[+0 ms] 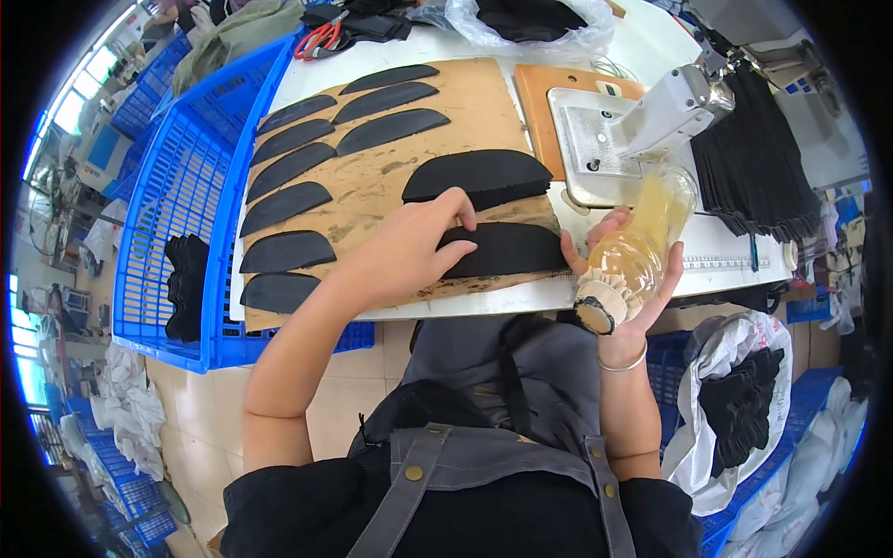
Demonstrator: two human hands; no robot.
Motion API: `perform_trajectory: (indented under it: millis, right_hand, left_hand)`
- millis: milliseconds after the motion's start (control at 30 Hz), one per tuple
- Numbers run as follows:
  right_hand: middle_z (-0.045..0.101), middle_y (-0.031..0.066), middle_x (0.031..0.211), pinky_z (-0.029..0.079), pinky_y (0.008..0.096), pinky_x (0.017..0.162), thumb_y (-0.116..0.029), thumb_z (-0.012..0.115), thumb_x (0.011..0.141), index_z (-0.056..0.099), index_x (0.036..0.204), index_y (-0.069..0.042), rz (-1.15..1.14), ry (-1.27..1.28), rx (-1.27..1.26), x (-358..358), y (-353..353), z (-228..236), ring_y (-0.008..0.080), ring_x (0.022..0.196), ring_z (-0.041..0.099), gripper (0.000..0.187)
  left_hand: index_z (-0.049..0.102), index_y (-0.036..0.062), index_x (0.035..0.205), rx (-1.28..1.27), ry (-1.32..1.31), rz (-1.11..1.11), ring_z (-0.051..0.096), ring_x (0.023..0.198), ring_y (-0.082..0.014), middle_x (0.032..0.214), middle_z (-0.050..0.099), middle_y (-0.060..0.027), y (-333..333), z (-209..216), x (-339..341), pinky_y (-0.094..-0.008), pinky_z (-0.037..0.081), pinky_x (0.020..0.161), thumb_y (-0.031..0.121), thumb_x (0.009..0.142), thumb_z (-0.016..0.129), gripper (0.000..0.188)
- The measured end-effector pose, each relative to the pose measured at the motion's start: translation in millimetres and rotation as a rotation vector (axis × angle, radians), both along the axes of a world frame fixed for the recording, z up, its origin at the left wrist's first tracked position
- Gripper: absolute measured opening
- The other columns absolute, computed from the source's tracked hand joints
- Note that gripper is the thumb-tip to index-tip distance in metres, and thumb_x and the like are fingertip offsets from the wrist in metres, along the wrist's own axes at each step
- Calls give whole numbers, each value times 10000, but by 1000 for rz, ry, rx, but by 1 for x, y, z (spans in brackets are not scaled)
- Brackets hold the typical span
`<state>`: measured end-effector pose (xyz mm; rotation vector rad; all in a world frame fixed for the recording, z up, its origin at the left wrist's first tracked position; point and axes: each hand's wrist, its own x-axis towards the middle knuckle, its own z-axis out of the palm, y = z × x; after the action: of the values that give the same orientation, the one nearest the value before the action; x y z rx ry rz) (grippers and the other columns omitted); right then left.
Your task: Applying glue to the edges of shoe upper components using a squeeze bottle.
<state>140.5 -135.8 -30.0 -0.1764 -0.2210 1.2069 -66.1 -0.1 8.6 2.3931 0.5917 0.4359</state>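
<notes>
My left hand (409,244) curls its thumb and forefinger over the left part of a near stack of black half-moon pieces (521,249). Its fingertips press close together on the dark material. Just beyond lies a second stack of black half-moon pieces (479,175). My right hand (651,293) wraps round a clear plastic bottle (633,256) of yellowish liquid, tilted with its pale, dark-stained neck end toward me. Several single black half-moon pieces (288,206) lie in two columns on a stained brown board (372,200), left of the stacks.
A white sewing-type machine (665,112) stands at the back right, beside hanging black pieces (753,149). Blue crates (177,195) flank the table's left side. Red-handled scissors (321,37) lie at the back. A white sack (693,409) holding black pieces stands at the lower right.
</notes>
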Motion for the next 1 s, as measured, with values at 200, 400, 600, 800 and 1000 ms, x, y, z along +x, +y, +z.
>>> perform_trajectory:
  millis: [200, 400, 600, 800, 1000]
  right_hand:
    - [507, 62, 1081, 229, 566, 1033, -507, 497, 825, 414, 1197, -64, 32, -19, 38, 1, 3, 1, 193, 1031, 544, 584]
    - [503, 63, 1092, 212, 560, 1045, -501, 502, 826, 405, 1204, -57, 51, -20, 34, -1, 5, 2, 201, 1041, 542, 591]
    - [519, 75, 1121, 285, 540, 1024, -523, 464, 837, 404, 1237, -66, 6, -138, 40, -1, 4, -1, 221, 1069, 538, 610]
    - [463, 105, 1171, 359, 500, 991, -476, 490, 837, 305, 1318, -40, -190, -386, -8, -21, 7, 23, 258, 1112, 483, 675]
    - [483, 139, 1170, 440, 462, 906, -157, 707, 706, 272, 1321, -6, -378, -1199, 44, -65, 39, 42, 319, 1079, 510, 769]
  left_hand:
    - [486, 43, 923, -122, 44, 219, 521, 597, -209, 719, 532, -92, -12, 4, -9, -301, 392, 547, 125, 805, 619, 196]
    - [517, 38, 878, -7, 12, 298, 517, 586, -191, 725, 540, -83, -20, -7, -23, -292, 398, 544, 96, 806, 605, 128]
    - [585, 44, 926, 29, -203, 439, 568, 664, -222, 822, 584, -88, -40, -22, -44, -298, 451, 604, 30, 782, 611, 147]
    - [647, 27, 897, 520, -364, 289, 623, 729, -232, 938, 650, -89, -42, -55, -52, -299, 495, 631, 15, 685, 699, 218]
    - [652, 16, 873, 564, -449, 279, 608, 693, -208, 925, 660, -90, -39, -68, -54, -292, 482, 599, 3, 651, 713, 231]
